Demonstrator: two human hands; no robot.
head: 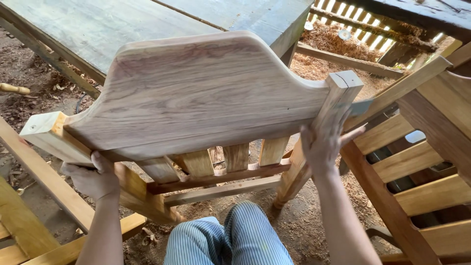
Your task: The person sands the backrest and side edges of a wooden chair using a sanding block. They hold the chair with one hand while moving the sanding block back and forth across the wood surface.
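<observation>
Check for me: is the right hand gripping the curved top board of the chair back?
No, the right hand grips the square side post, beside the curved top board.

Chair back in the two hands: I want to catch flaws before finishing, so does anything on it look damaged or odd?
On the chair back, the post gripped by the right hand shows a dark crack across its cut top end. The left hand holds the other post, whose end looks sound.

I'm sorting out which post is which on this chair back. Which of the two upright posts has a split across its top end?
The post under the right hand: a dark crack runs across its cut end. The post by the left hand shows only a small dark spot on its end.
</observation>
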